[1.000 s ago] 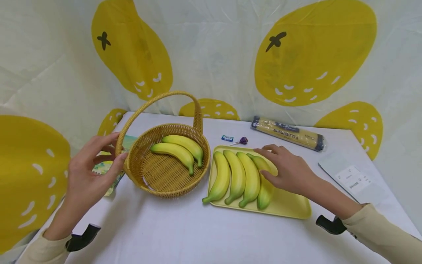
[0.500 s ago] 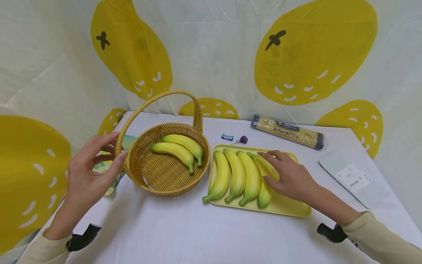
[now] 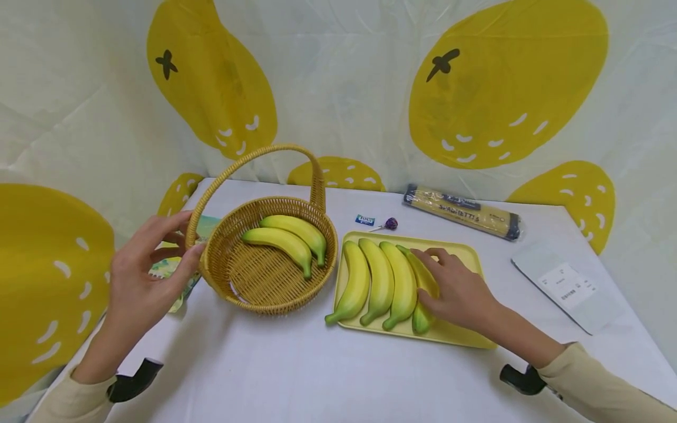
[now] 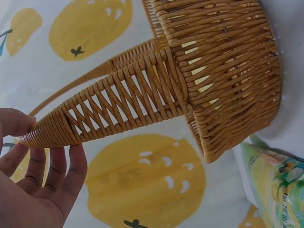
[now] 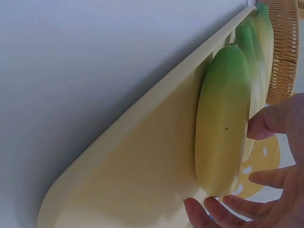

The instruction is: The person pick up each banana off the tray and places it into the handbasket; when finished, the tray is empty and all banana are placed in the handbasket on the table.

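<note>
A: What is the right hand (image 3: 459, 289) doing?

B: It lies over the rightmost banana (image 3: 423, 288) on the yellow tray (image 3: 471, 338). Its fingers (image 5: 266, 124) curl round that banana, thumb on one side and the others on the far side. The banana rests in the tray, touching the next of three more bananas (image 3: 378, 282) lined up to its left.

A: And the left hand (image 3: 138, 281)?

B: It is at the wicker basket (image 3: 267, 294), where the handle (image 4: 109, 102) meets the rim. The fingers (image 4: 57, 173) are loosely curved, with the thumb against the handle's foot; they touch it rather than grip it. Two bananas (image 3: 285, 238) lie inside the basket.

A: Any writing to read?

B: The long packet (image 3: 460, 212) at the back of the bench (image 3: 296, 370) says "SPAGHETTI 5". Near it are a small blue wrapper (image 3: 364, 221) and a purple lollipop (image 3: 389, 224); the wrapper's print is too small to read. A white sheet (image 3: 568, 288) lies to the right, its text unreadable. A green printed packet (image 4: 278, 190) sits beside the basket.
</note>
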Action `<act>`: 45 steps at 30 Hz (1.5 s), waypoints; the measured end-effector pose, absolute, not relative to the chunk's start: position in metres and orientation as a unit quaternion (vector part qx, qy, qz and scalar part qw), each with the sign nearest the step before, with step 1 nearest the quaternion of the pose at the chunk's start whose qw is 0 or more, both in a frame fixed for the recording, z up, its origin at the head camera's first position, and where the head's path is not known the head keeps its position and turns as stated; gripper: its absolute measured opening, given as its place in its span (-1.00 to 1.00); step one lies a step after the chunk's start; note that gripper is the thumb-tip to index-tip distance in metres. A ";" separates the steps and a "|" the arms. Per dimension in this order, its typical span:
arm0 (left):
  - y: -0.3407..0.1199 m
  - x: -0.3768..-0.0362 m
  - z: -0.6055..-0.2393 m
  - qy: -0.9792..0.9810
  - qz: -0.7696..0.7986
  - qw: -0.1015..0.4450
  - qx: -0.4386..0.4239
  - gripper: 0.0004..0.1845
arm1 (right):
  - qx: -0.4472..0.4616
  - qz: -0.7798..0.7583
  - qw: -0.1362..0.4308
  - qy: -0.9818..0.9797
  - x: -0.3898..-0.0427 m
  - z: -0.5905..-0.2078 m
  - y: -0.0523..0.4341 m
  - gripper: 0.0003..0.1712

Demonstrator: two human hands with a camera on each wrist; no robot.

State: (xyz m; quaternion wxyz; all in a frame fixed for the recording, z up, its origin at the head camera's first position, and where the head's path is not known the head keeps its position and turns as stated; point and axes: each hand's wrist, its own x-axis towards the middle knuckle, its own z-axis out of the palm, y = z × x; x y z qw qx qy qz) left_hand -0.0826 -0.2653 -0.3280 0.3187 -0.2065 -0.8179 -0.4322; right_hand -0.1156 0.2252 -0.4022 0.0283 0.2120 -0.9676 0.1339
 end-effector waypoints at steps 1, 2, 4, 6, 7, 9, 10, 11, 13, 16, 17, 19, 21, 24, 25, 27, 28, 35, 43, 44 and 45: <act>-0.265 -0.082 -0.328 -0.818 -0.433 0.318 -0.207 -0.29 | 0.210 0.134 0.026 -0.968 -0.115 -0.402 0.225 -0.14; -0.265 -0.082 -0.328 -0.818 -0.433 0.318 -0.206 -0.29 | 0.206 0.132 0.024 -0.969 -0.115 -0.402 0.224 -0.14; -0.265 -0.081 -0.327 -0.820 -0.431 0.317 -0.204 -0.28 | 0.202 0.130 0.021 -0.971 -0.115 -0.402 0.223 -0.14; -0.264 -0.080 -0.327 -0.822 -0.428 0.316 -0.202 -0.27 | 0.198 0.128 0.017 -0.972 -0.116 -0.402 0.224 -0.14; -0.264 -0.080 -0.327 -0.823 -0.427 0.316 -0.201 -0.27 | 0.197 0.127 0.015 -0.972 -0.116 -0.403 0.224 -0.14; -0.264 -0.080 -0.326 -0.825 -0.424 0.315 -0.200 -0.27 | 0.194 0.124 0.012 -0.973 -0.116 -0.403 0.226 -0.13; -0.264 -0.079 -0.326 -0.826 -0.422 0.315 -0.200 -0.27 | 0.193 0.123 0.010 -0.973 -0.117 -0.404 0.227 -0.13; -0.264 -0.079 -0.326 -0.826 -0.423 0.315 -0.201 -0.27 | 0.193 0.122 0.010 -0.974 -0.118 -0.404 0.228 -0.12; -0.264 -0.079 -0.326 -0.826 -0.422 0.315 -0.201 -0.27 | 0.193 0.123 0.009 -0.973 -0.119 -0.405 0.230 -0.12; -0.264 -0.079 -0.326 -0.829 -0.419 0.312 -0.199 -0.27 | 0.193 0.124 0.009 -0.973 -0.122 -0.407 0.233 -0.11; -0.264 -0.079 -0.326 -0.830 -0.418 0.311 -0.198 -0.27 | 0.192 0.125 0.010 -0.973 -0.123 -0.408 0.235 -0.11; -0.265 -0.079 -0.326 -0.831 -0.418 0.310 -0.197 -0.27 | 0.190 0.123 0.012 -0.974 -0.124 -0.410 0.238 -0.13; -0.265 -0.079 -0.327 -0.828 -0.421 0.312 -0.198 -0.28 | 0.187 0.122 0.016 -0.975 -0.125 -0.413 0.240 -0.13; -0.265 -0.080 -0.328 -0.822 -0.428 0.317 -0.202 -0.29 | 0.185 0.120 0.020 -0.975 -0.127 -0.416 0.244 -0.15; -0.265 -0.080 -0.328 -0.821 -0.429 0.317 -0.202 -0.29 | 0.184 0.119 0.022 -0.975 -0.128 -0.416 0.246 -0.15; -0.265 -0.081 -0.329 -0.821 -0.430 0.317 -0.203 -0.29 | 0.182 0.118 0.024 -0.976 -0.129 -0.417 0.248 -0.16; -0.265 -0.081 -0.329 -0.822 -0.428 0.317 -0.202 -0.29 | 0.182 0.117 0.026 -0.976 -0.129 -0.418 0.249 -0.17; -0.265 -0.079 -0.327 -0.830 -0.418 0.311 -0.200 -0.28 | 0.184 0.115 0.030 -0.976 -0.131 -0.418 0.252 -0.18; -0.265 -0.081 -0.329 -0.821 -0.427 0.319 -0.204 -0.28 | 0.177 0.108 0.027 -0.978 -0.132 -0.417 0.255 -0.17; -0.266 -0.081 -0.329 -0.820 -0.428 0.320 -0.205 -0.28 | 0.176 0.107 0.028 -0.978 -0.133 -0.416 0.255 -0.17; -0.266 -0.081 -0.329 -0.820 -0.428 0.321 -0.205 -0.28 | 0.176 0.105 0.029 -0.978 -0.133 -0.415 0.256 -0.17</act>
